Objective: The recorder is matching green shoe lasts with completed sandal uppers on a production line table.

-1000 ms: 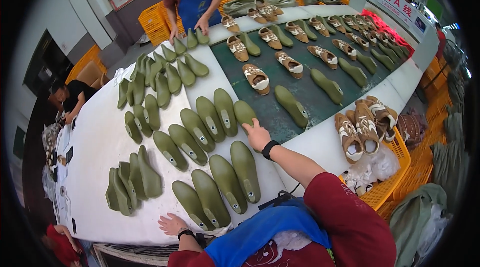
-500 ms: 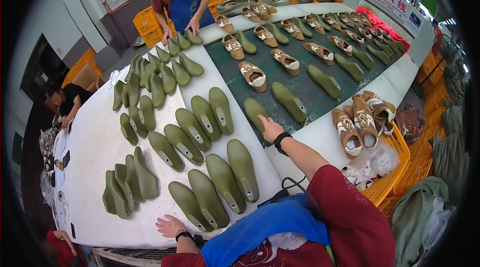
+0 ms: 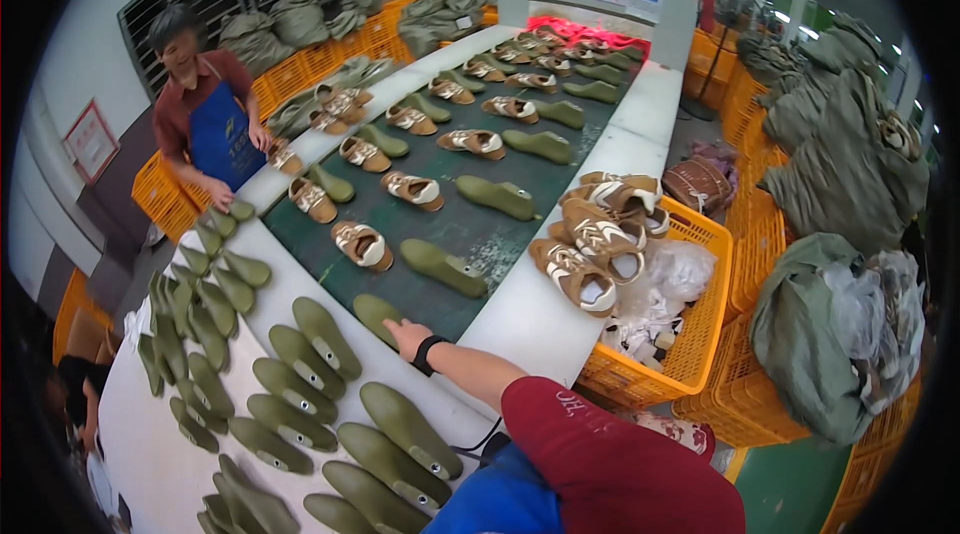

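My right hand (image 3: pixel 408 336), with a black band at its wrist, grips the near end of a green shoe last (image 3: pixel 375 314). That last lies at the near edge of the dark green conveyor belt (image 3: pixel 330 269); the fingertips are partly hidden. Beyond it on the belt rests another green last (image 3: pixel 443 267), with a brown and white sneaker (image 3: pixel 361 246) beside it. More sneakers and lasts stand in rows toward the far end. Left of my arm, several green lasts (image 3: pixel 300 371) are lined up on the white table (image 3: pixel 125 439). My left hand is out of view.
Several brown sneakers (image 3: pixel 597 239) are heaped on the belt's right ledge, beside a yellow crate (image 3: pixel 690 359) holding plastic bags. Stacked crates and grey-green sacks (image 3: pixel 835 334) line the right. A person in a blue apron (image 3: pixel 225 139) stands across the table, a hand at the lasts.
The view has swung to the right, and my left hand has left it. My right hand stays on the same shoe last. The person across has lifted one hand toward the sneakers.
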Demonstrator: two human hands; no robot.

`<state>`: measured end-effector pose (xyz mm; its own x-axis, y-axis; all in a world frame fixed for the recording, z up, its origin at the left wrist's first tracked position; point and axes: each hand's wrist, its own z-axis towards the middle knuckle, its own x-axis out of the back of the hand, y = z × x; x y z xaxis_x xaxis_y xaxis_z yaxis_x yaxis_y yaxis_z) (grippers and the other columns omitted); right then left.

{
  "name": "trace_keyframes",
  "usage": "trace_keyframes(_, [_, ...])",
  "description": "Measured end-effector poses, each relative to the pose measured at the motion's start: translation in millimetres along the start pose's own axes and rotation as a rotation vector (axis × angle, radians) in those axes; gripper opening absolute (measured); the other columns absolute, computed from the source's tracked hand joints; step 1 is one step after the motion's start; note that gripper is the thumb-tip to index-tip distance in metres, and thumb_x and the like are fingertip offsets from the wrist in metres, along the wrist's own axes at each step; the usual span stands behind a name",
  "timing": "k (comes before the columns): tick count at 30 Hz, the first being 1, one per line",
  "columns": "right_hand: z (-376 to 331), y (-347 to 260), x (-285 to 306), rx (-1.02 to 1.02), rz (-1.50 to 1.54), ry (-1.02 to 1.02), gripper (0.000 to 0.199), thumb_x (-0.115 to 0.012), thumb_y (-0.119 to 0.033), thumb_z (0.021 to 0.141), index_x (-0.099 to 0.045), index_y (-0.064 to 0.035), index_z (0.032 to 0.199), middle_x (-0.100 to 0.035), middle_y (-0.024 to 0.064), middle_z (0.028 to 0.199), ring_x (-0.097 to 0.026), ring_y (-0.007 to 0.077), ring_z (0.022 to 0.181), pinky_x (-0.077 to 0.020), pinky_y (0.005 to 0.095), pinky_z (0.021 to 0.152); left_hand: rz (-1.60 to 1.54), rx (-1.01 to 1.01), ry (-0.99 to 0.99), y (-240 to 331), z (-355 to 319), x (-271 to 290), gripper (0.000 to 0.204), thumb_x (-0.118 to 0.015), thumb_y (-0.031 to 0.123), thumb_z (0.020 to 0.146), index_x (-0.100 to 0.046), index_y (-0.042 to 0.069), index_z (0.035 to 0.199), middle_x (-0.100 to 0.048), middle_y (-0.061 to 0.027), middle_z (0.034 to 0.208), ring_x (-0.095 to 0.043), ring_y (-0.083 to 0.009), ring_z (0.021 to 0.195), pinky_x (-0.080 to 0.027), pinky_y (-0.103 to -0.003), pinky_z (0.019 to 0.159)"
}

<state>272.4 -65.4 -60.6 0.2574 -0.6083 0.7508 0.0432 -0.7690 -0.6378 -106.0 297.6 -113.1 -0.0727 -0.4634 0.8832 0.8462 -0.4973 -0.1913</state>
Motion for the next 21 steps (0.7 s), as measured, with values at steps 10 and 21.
trace_keyframes(10, [-25, 18, 30, 0.119, -0.069, -0.148, 0.07, -0.053, -0.016, 0.074, -0.022, -0.0121, 0.136, -0.059, 0.025, 0.093, -0.058, 0.0376, 0.088, -0.0463, 0.0435, 0.075, -0.193, 0.107, -0.116, -17, -5, -55, 0.046, -0.041, 0.042, 0.089, -0.052, 0.006, 0.117, -0.049, -0.021, 0.119, -0.048, -0.0377, 0.106, -0.038, -0.05, 0.088])
trace_keyframes(21, [-16, 29, 41, -0.109, -0.274, -0.185, 0.05, -0.048, -0.022, 0.077, -0.033, 0.008, 0.114, -0.057, 0.0275, 0.102, -0.057, 0.0389, 0.096, -0.0445, 0.0437, 0.084, 0.064, 0.179, -0.067, -11, -2, -30, 0.049, -0.036, 0.046, 0.09, -0.043, 0.013, 0.126, -0.047, -0.0119, 0.125, -0.047, -0.0309, 0.11, -0.042, -0.045, 0.086])
